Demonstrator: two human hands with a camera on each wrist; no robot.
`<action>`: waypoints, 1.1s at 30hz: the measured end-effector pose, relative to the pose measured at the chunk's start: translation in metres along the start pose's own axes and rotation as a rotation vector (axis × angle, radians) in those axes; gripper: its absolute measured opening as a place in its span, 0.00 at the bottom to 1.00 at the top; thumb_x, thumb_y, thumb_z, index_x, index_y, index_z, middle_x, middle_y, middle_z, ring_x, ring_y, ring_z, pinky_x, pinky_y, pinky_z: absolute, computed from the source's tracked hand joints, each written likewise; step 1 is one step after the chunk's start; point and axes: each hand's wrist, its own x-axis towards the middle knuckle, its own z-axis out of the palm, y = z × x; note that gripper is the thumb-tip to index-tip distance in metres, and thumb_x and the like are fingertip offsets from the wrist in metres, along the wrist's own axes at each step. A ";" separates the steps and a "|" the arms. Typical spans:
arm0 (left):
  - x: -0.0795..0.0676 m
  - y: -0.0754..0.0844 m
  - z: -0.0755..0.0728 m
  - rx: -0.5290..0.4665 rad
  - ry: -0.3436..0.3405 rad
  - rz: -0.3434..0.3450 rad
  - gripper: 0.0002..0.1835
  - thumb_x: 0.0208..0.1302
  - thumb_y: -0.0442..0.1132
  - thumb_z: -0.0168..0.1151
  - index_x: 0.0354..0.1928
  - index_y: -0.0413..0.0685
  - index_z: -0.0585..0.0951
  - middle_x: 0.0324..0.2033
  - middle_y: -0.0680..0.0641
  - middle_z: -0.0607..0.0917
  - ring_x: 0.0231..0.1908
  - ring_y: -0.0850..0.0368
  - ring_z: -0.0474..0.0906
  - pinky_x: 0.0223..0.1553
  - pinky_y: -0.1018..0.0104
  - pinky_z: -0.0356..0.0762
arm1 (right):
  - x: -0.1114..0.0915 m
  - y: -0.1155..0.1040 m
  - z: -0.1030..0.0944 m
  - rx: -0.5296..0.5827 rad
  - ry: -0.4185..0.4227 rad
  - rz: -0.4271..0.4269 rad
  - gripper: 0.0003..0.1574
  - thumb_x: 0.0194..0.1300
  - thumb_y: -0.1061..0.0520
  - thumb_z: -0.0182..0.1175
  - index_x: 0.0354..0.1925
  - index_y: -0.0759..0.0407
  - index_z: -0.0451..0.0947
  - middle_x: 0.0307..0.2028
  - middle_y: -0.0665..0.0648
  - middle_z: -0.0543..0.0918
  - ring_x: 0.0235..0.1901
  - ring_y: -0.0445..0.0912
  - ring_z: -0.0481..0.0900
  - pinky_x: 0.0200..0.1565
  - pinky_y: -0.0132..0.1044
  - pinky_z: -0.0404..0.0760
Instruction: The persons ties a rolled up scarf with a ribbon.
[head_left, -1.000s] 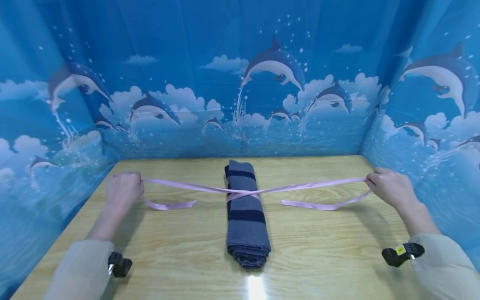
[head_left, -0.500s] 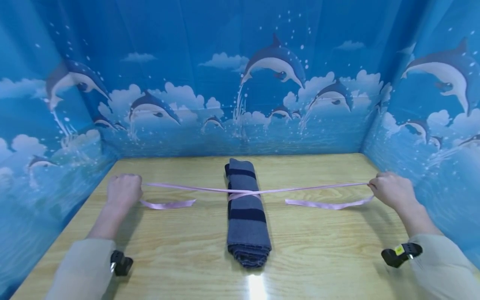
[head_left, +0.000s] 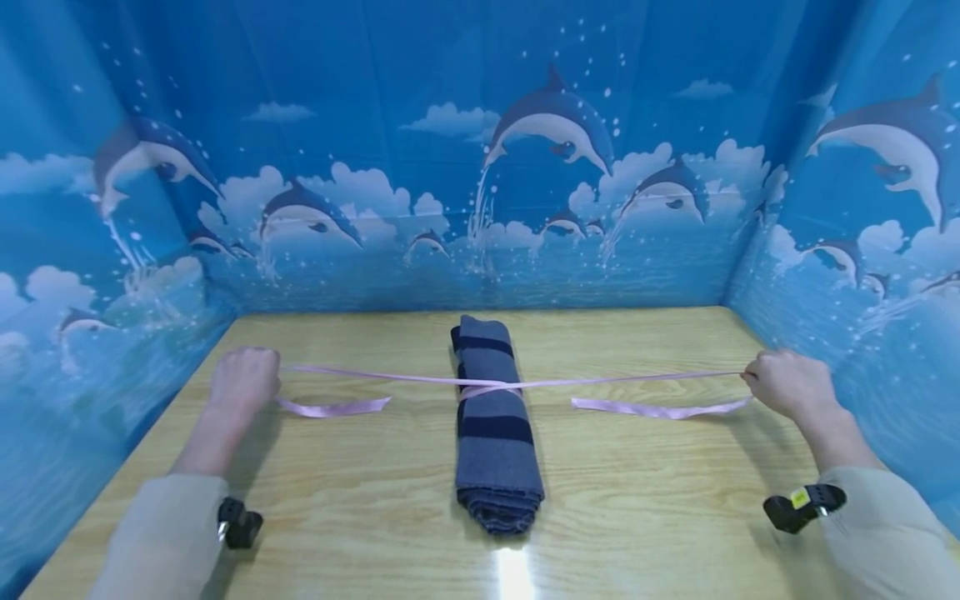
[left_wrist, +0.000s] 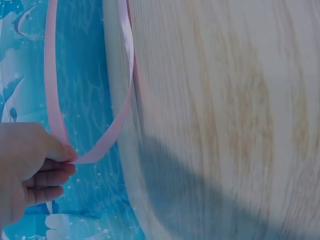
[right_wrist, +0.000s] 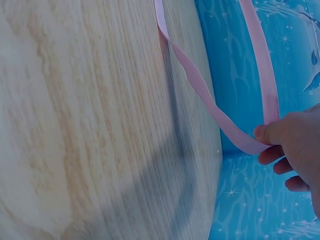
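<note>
L grip (head_left: 245, 380) & R grip (head_left: 791, 383) pinch ribbon (head_left: 487, 386); spans now flatter vs. earlier (striped cloth (head_left: 498, 462) betw.)

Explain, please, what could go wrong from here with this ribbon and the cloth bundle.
The pink ribbon crosses over the striped cloth bundle with no bow visible, so it may loosen if the left hand or the right hand lets go. The ribbon stretches out to both sides, so an uneven tug might drag the bundle across the table.
</note>
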 end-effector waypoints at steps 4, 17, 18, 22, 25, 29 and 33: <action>0.001 -0.001 0.000 0.003 -0.018 0.005 0.05 0.40 0.24 0.56 0.14 0.38 0.73 0.15 0.40 0.76 0.19 0.42 0.73 0.23 0.48 0.72 | -0.001 0.002 -0.002 0.015 -0.022 0.014 0.12 0.60 0.57 0.55 0.30 0.61 0.83 0.19 0.53 0.76 0.18 0.45 0.71 0.16 0.45 0.69; 0.004 -0.002 0.001 0.019 -0.156 0.035 0.08 0.43 0.26 0.60 0.16 0.42 0.74 0.18 0.41 0.78 0.22 0.42 0.75 0.24 0.48 0.74 | 0.008 -0.004 0.001 -0.005 -0.049 -0.009 0.10 0.58 0.58 0.59 0.29 0.62 0.83 0.23 0.58 0.81 0.23 0.51 0.78 0.22 0.49 0.75; 0.005 -0.001 0.003 0.020 -0.163 0.039 0.08 0.43 0.26 0.61 0.16 0.43 0.74 0.19 0.41 0.78 0.22 0.42 0.75 0.24 0.48 0.75 | 0.010 -0.005 0.003 -0.004 -0.054 -0.009 0.09 0.59 0.58 0.59 0.29 0.62 0.83 0.24 0.59 0.81 0.24 0.53 0.79 0.23 0.50 0.76; 0.006 0.000 0.008 0.040 -0.186 0.062 0.08 0.43 0.26 0.61 0.16 0.43 0.74 0.19 0.41 0.78 0.22 0.43 0.75 0.25 0.48 0.75 | 0.019 -0.011 0.010 -0.008 -0.087 -0.028 0.09 0.60 0.60 0.57 0.28 0.59 0.83 0.27 0.58 0.82 0.28 0.54 0.80 0.27 0.51 0.76; 0.006 0.002 0.013 0.062 -0.193 0.084 0.08 0.44 0.25 0.59 0.16 0.43 0.74 0.19 0.40 0.78 0.22 0.43 0.75 0.26 0.48 0.76 | 0.024 -0.017 0.017 -0.012 -0.093 -0.070 0.11 0.60 0.61 0.55 0.23 0.56 0.80 0.25 0.56 0.81 0.26 0.53 0.79 0.27 0.51 0.75; 0.006 0.006 0.019 0.081 -0.188 0.112 0.08 0.43 0.23 0.56 0.16 0.42 0.73 0.19 0.39 0.78 0.22 0.42 0.76 0.26 0.48 0.76 | 0.027 -0.027 0.025 -0.006 -0.147 -0.083 0.16 0.58 0.65 0.53 0.16 0.53 0.72 0.21 0.52 0.75 0.22 0.48 0.71 0.22 0.44 0.69; 0.005 0.011 0.023 0.090 -0.193 0.124 0.07 0.43 0.23 0.55 0.16 0.41 0.73 0.19 0.40 0.78 0.22 0.42 0.76 0.26 0.49 0.76 | 0.028 -0.036 0.028 -0.011 -0.209 -0.049 0.15 0.56 0.67 0.52 0.17 0.53 0.70 0.21 0.52 0.72 0.22 0.47 0.65 0.21 0.39 0.64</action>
